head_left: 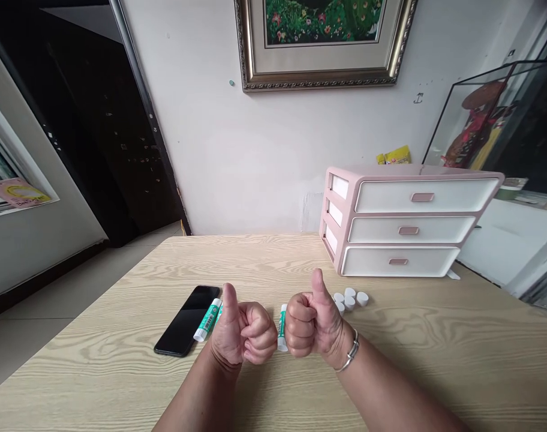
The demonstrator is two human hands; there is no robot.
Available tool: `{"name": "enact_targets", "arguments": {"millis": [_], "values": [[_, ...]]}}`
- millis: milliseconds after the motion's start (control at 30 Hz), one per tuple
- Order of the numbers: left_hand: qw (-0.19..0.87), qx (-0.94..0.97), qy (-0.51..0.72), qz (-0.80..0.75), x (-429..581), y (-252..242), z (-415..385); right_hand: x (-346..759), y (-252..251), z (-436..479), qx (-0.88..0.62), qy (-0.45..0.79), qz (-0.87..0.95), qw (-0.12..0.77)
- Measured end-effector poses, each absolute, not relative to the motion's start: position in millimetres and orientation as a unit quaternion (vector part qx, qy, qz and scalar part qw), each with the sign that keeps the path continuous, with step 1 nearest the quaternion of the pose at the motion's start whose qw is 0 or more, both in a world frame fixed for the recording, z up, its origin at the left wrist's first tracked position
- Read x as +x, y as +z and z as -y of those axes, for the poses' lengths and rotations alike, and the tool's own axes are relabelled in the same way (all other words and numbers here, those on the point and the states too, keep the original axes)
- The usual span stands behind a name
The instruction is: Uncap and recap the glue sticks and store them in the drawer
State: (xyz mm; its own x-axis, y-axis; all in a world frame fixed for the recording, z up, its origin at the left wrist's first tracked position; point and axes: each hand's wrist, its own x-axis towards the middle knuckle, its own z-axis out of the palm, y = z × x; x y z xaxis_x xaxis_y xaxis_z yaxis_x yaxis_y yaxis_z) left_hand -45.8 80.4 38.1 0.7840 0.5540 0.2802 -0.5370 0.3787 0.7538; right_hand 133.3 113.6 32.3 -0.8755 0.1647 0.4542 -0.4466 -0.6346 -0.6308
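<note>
My left hand (246,330) is curled into a fist with its thumb pointing up, above the table. Beside it, my right hand (312,318) makes the same thumbs-up fist, with a bracelet (349,353) on the wrist. Nothing shows in either hand. A green and white glue stick (282,329) lies between the two fists, partly covered. Left of my left hand, another glue stick (207,321) rests against a black phone (186,321); a further green piece behind the thumb is mostly hidden. Several white caps (349,298) stand close together behind my right hand.
A pink and white drawer unit (408,231) stands at the back right of the wooden table (412,366), with a yellow packet (396,156) on top. A framed picture (321,78) hangs on the wall. A glass case (475,120) is at the far right.
</note>
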Motion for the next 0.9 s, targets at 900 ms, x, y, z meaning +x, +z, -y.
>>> {"name": "enact_targets", "arguments": {"millis": [900], "values": [[0.828, 0.463, 0.316, -0.023, -40.7, 42.6, -81.8, 135.5, 34.6, -113.0, 0.17, 0.887, 0.38, 0.203]]}}
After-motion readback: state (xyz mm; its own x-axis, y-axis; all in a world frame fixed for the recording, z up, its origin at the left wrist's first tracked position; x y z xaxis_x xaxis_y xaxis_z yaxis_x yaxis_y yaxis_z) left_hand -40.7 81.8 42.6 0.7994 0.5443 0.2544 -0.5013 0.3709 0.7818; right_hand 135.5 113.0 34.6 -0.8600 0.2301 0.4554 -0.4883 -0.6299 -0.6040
